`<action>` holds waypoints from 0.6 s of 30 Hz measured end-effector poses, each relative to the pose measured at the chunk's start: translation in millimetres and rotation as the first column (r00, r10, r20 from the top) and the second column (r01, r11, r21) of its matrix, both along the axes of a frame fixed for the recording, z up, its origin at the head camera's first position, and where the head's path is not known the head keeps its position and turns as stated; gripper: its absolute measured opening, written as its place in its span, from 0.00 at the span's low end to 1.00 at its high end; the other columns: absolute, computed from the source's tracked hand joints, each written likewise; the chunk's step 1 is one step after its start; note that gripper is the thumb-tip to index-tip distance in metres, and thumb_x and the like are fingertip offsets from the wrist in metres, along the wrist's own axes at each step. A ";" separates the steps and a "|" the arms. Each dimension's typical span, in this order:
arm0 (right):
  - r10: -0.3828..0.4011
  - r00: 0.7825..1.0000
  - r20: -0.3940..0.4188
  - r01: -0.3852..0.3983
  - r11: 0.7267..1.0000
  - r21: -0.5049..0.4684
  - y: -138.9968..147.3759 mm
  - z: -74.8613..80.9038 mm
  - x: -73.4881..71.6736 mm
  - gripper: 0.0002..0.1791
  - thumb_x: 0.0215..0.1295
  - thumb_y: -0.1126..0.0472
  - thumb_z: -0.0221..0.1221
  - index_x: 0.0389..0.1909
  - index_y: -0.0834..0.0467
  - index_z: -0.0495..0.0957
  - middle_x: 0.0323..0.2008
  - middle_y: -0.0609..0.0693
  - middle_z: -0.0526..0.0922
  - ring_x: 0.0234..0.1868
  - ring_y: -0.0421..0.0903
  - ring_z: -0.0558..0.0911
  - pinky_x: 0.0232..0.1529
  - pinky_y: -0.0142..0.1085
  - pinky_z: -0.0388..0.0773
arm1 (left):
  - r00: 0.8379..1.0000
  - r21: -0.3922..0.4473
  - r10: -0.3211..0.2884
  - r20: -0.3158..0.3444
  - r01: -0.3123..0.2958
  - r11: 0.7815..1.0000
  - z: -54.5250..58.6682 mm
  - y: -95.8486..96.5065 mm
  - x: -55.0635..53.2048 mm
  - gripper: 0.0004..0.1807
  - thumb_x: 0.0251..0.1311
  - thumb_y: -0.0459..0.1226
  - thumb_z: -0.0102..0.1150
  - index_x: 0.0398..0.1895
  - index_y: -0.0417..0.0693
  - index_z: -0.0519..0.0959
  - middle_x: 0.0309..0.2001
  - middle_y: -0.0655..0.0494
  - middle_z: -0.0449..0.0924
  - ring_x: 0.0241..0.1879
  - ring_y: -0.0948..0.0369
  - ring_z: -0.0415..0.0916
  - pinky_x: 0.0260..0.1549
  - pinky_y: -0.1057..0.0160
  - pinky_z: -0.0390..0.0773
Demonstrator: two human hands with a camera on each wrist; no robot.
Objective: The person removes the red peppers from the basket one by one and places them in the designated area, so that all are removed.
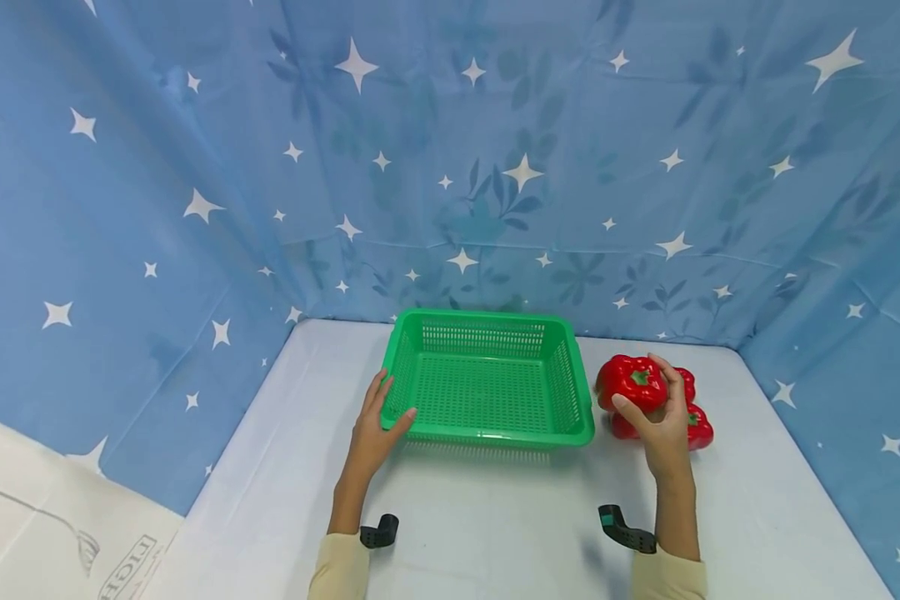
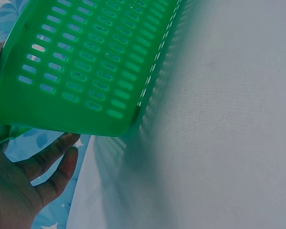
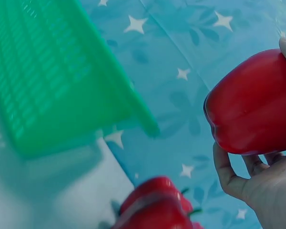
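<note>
A green plastic basket [image 1: 487, 437] with slotted walls stands in front of me, nothing inside it. My left hand [image 1: 373, 433] holds its near left corner, thumb over the front rim and fingers along the left side. The left wrist view shows that hand [image 2: 19, 191] close up at the basket's corner [image 2: 86, 119]. To the right of the basket, my right hand [image 1: 666, 425] grips a red bell pepper [image 1: 630, 385] between thumb and fingers. The right wrist view has this pepper [image 3: 257, 105] raised above other red bell peppers [image 3: 157, 207].
More red bell peppers [image 1: 700, 429] lie on the white table [image 1: 495, 517], partly hidden behind the right hand and held pepper. A blue curtain with white stars [image 1: 457, 167] closes off the back and both sides. A black wrist-worn device [image 1: 626, 530] juts from each wrist.
</note>
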State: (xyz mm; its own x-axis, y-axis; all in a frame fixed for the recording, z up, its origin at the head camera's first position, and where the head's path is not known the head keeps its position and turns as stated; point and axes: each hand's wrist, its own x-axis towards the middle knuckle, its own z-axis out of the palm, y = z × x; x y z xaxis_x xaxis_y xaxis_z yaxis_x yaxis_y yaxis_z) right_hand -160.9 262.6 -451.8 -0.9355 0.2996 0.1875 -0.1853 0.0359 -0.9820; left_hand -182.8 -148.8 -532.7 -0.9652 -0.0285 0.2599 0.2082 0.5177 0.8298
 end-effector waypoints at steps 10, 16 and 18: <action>-0.118 0.993 -0.022 0.118 0.993 0.016 21.0 -24.4 22.5 0.46 0.54 0.72 0.67 0.72 0.47 0.59 0.71 0.48 0.61 0.70 0.43 0.61 0.42 0.16 0.76 | 1.000 -0.008 -0.001 0.000 0.001 1.000 0.9 0.3 -0.7 0.43 0.62 0.57 0.59 0.76 0.50 0.58 0.79 0.64 0.44 0.77 0.50 0.47 0.67 0.35 0.58; -0.172 0.985 -0.003 0.172 0.981 0.090 25.0 -42.8 35.3 0.47 0.52 0.71 0.69 0.72 0.47 0.60 0.70 0.46 0.62 0.69 0.43 0.61 0.41 0.14 0.74 | 1.000 -0.014 -0.003 -0.007 0.003 1.000 2.3 0.0 -0.5 0.42 0.63 0.56 0.59 0.76 0.51 0.58 0.79 0.63 0.45 0.77 0.50 0.47 0.66 0.34 0.59; -0.173 0.985 0.019 0.170 0.979 0.110 25.6 -50.1 39.0 0.48 0.52 0.71 0.69 0.73 0.47 0.59 0.71 0.46 0.61 0.70 0.43 0.60 0.41 0.14 0.74 | 1.000 -0.019 -0.003 -0.013 0.003 1.000 1.7 0.0 -0.3 0.42 0.63 0.56 0.59 0.76 0.51 0.58 0.79 0.62 0.45 0.77 0.49 0.47 0.66 0.34 0.59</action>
State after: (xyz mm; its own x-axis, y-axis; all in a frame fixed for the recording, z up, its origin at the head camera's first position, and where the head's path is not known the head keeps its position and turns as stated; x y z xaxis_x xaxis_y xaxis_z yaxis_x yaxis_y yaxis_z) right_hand -122.0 288.2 -501.9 -0.8773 0.4358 0.2012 -0.1393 0.1701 -0.9755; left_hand -183.1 -148.8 -530.9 -0.9619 -0.0208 0.2727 0.2201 0.5327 0.8172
